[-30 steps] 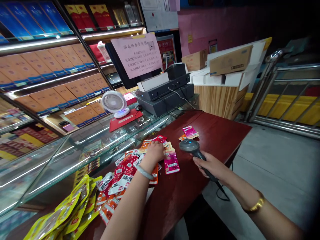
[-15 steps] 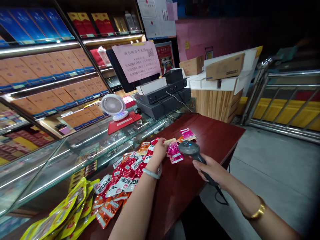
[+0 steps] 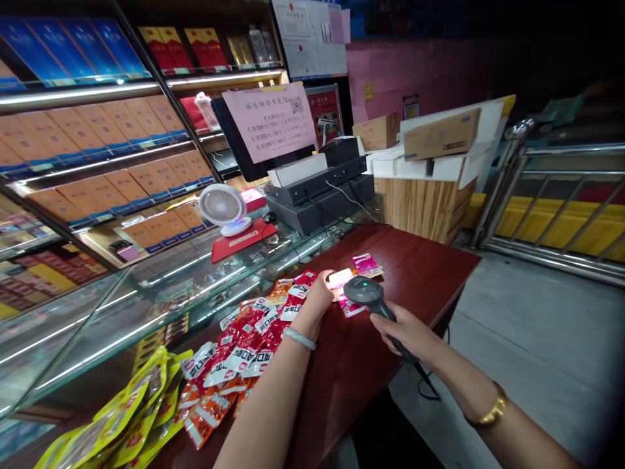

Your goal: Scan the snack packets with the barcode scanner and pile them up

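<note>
My right hand [image 3: 404, 332] is wrapped round the handle of a grey barcode scanner [image 3: 364, 290], whose top shows a green light. Its head hangs over a pink snack packet [image 3: 352, 309] and partly hides it. My left hand [image 3: 323, 293] pinches that packet by its left edge, where the surface is brightly lit. Just beyond lies another pink packet [image 3: 367, 265] on the dark red table. Left of my left hand spreads a heap of red and white snack packets [image 3: 251, 332], with orange packets [image 3: 209, 413] and large yellow bags [image 3: 122, 417] nearer to me.
A glass display counter [image 3: 161, 299] runs along the left, carrying a small white fan [image 3: 223, 205]. Behind stand a monitor with a pink paper sign [image 3: 268, 124] and a cash drawer [image 3: 317, 205]. Cardboard boxes [image 3: 442, 133] and a metal railing [image 3: 571, 195] are at the right.
The scanner has moved slightly left and over the pink packet, and its light has turned from blue to green. Bright light now falls on the packet. My left hand has shifted a little right.
</note>
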{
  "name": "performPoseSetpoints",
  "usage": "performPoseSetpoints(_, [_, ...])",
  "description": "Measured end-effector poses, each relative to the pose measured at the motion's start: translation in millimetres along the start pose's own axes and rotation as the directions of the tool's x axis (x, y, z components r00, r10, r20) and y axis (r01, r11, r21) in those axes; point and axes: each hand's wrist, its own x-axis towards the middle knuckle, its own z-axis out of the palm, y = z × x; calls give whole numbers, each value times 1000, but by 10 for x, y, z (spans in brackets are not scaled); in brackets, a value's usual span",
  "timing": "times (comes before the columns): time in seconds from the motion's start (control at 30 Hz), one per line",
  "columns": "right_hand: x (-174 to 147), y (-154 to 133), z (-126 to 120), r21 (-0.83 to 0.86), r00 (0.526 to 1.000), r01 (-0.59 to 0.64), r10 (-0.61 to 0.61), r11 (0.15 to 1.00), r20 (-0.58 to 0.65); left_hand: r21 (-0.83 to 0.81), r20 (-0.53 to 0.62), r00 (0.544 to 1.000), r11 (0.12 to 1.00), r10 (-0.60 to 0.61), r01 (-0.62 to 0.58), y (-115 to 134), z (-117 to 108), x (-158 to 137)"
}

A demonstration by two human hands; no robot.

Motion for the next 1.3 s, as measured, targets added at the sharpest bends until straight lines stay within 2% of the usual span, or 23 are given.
performPoseSetpoints(0.07, [12, 6, -9, 22, 1000, -5, 5, 1000, -18, -173, 63, 997, 984, -32, 43, 63, 83, 51])
performPoseSetpoints(0.13, [27, 18, -19, 34, 999, -5, 6, 999, -41, -188, 57, 998, 982, -21, 32, 131, 86, 108])
performPoseSetpoints(0.17, [34, 23, -22, 34, 999, -5, 6, 999, -47, -101, 11, 1000, 995, -3, 4, 156, 42, 129])
performPoseSetpoints(0.23, [46, 30, -23, 27, 999, -7, 8, 1000, -51, 252, -140, 988, 967, 64, -27, 174, -135, 138])
performPoseSetpoints(0.27, [49, 30, -18, 25, 999, -12, 13, 1000, -47, 459, -214, 971, 888, 107, 3, 166, -252, 123])
performPoseSetpoints(0.3, [51, 29, -11, 25, 999, -17, 18, 1000, -42, 632, -271, 953, 772, 139, 67, 149, -375, 99])
performPoseSetpoints(0.33, [53, 27, -1, 27, 999, -24, 25, 999, -40, 750, -308, 940, 645, 146, 146, 125, -493, 69])
performPoseSetpoints(0.4, [58, 25, 20, 29, 999, -28, 29, 999, -34, 851, -341, 937, 447, 77, 274, 71, -682, 15])
performPoseSetpoints(0.47, [67, 32, 34, 27, 1000, -21, 21, 999, -22, 883, -327, 945, 357, 1, 305, 25, -787, -15])
performPoseSetpoints(0.53, [78, 45, 36, 20, 1000, -11, 11, 1000, -8, 899, -299, 954, 340, 17, 276, 2, -814, -19])
performPoseSetpoints(0.63, [92, 51, 29, 21, 1000, -17, 17, 1000, -8, 890, -267, 960, 402, 82, 214, 9, -769, -11])
performPoseSetpoints(0.77, [113, -5, 42, 32, 1000, -3, 4, 999, -23, 787, -173, 981, 611, 90, 83, 54, -644, -51])
performPoseSetpoints(0.83, [132, -48, 59, 21, 999, 28, -27, 999, -26, 735, -139, 983, 678, 115, 25, 71, -579, -92])
performPoseSetpoints(1.1, [188, -65, 53, 44, 998, 41, -39, 998, -50, 610, -93, 976, 786, 196, -100, -1, -389, -123])
performPoseSetpoints(1.2, [186, 6, 18, 40, 998, 46, -44, 998, -54, 451, -138, 979, 889, 152, -74, -50, -195, -36])
performPoseSetpoints(1.3, [187, 63, -6, 49, 996, 43, -40, 998, -75, 192, -61, 989, 974, 134, -120, -82, 5, 54])
